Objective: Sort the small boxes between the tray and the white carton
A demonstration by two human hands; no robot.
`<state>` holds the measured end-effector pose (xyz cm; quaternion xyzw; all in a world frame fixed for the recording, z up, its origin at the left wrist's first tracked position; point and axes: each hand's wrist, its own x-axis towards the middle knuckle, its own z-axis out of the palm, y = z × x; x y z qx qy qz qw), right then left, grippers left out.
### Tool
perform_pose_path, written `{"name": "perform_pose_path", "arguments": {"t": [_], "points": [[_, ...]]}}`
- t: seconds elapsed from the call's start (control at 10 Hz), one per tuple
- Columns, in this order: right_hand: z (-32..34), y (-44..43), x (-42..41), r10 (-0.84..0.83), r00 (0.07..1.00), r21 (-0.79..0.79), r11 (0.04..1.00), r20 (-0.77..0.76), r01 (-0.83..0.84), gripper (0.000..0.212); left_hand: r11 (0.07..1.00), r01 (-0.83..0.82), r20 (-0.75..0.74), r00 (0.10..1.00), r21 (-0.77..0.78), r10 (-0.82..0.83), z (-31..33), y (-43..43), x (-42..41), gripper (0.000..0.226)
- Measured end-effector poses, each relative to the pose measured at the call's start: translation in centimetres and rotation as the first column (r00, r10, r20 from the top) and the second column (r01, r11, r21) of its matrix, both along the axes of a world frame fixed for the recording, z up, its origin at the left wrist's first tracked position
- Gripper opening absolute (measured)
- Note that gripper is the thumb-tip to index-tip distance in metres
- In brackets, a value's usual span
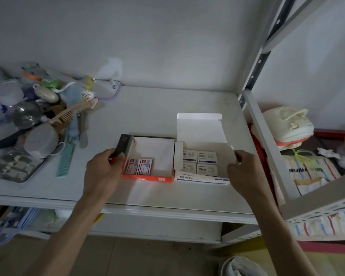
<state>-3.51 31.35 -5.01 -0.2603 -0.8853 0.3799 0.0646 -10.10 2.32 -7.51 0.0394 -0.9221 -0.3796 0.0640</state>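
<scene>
An orange-rimmed tray (147, 178) sits mid-shelf with two red-and-white small boxes (140, 166) in its near left corner. Right beside it stands the white carton (201, 179), lid flap up, holding several white small boxes with blue print (206, 162). My left hand (104, 170) grips the tray's left wall, thumb over the dark flap. My right hand (243, 172) holds the carton's right side, fingers curled on its edge.
A heap of combs, brushes and plastic items (34, 116) fills the shelf's left end, with a teal comb (66, 158) nearest the tray. A metal rack upright (267, 140) stands right of the carton. Bags and a cream container (287, 126) lie beyond it.
</scene>
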Motion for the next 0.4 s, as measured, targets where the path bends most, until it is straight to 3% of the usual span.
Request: {"name": "perform_pose_path", "arguments": {"t": [0.3, 0.4], "points": [[0.0, -0.8, -0.1, 0.030, 0.999, 0.056, 0.998, 0.017, -0.031, 0.033, 1.000, -0.016, 0.013, 1.000, -0.022, 0.016, 0.4, 0.5, 0.6, 0.042], [1.4, -1.2, 0.8, 0.012, 0.995, 0.159, 0.987, -0.098, 0.004, 0.051, 0.989, -0.081, -0.103, 0.990, 0.124, 0.094, 2.5, 0.7, 1.8, 0.040]]}}
